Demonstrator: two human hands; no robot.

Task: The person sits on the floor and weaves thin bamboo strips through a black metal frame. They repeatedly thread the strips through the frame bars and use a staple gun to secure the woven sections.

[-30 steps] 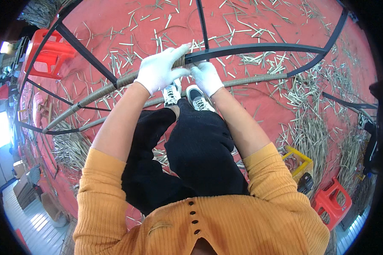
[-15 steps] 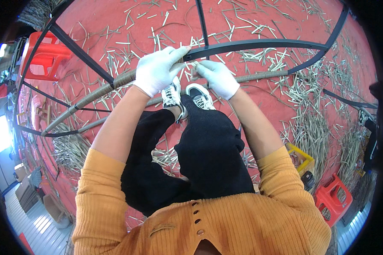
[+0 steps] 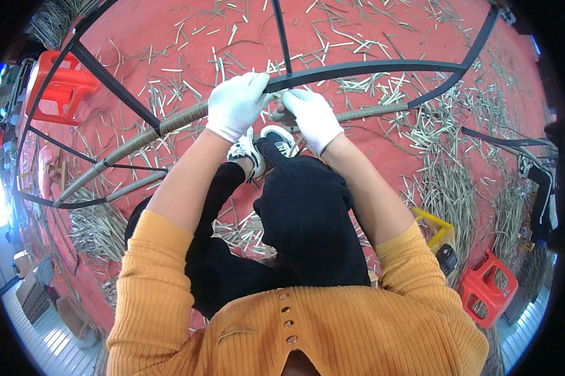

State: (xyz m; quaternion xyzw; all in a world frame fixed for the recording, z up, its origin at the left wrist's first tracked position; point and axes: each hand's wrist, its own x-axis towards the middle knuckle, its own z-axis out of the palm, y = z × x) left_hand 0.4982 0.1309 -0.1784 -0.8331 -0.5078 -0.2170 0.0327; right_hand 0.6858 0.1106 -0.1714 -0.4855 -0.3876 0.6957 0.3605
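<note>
A curved black metal frame (image 3: 364, 67) crosses in front of me. Part of its upper bar is wound closely with a brown, cane-like strand (image 3: 182, 119). My left hand (image 3: 237, 105), in a white glove, is closed round this bar where the wrapping meets bare black metal. Just right of it, my right hand (image 3: 309, 116), also gloved, has its fingers pinched together on a brown strand (image 3: 281, 116) beside the bar. The fingertips and much of the strand are hidden. Below runs a lower bar wrapped in the same material (image 3: 373, 113).
Cut strips (image 3: 383, 88) litter the red floor (image 3: 151, 31). Bundles of long strands (image 3: 448, 194) lie at right, another pile (image 3: 98, 229) at left. Red plastic stools (image 3: 66, 88) stand far left and near right, beside a yellow-edged object (image 3: 434, 227). Another black frame piece (image 3: 502, 139) sits at right.
The view has shifted slightly, so the frame appears further left. My right hand has come a little lower and turned beside the bar; my left hand keeps its hold.
</note>
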